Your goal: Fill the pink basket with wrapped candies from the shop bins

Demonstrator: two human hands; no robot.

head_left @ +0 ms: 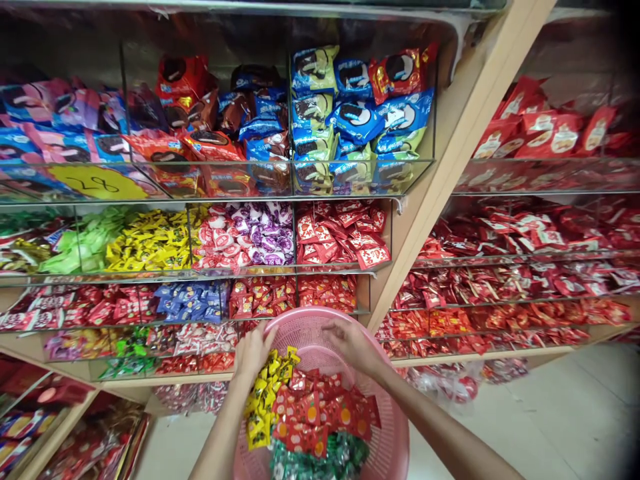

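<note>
The person's left hand [251, 351] grips the upper left rim of a round pink perforated plastic basket [395, 427], its thumb on the inner side and its other fingers bent toward the outside. The right hand [353, 345] is over the basket's far right part, its fingers loosely bent and pointing left; whether their tips meet cannot be told, and nothing shows between them.

The basket is low in the view, between the two forearms. Inside it, small yellow wrapped packets with dark print [260, 400] lie along the left side, red packets with orange round marks [325, 410] are heaped in the middle, touching the yellow ones, and shiny green wrapped pieces [320, 459] lie nearest the person.

Just beyond the basket, tiered wooden shelves with clear dividers [435, 177] hold rows of wrapped goods. Red packets fill the bins closest to the rim, with small blue wrapped pieces [193, 301] to their left. One tier up are more yellow packets [150, 240] and, beside them, pale green ones [95, 240]. The top tier holds larger blue and red pouches [357, 120], and a yellow label handwritten "28" [95, 183] is at its left front.
</note>
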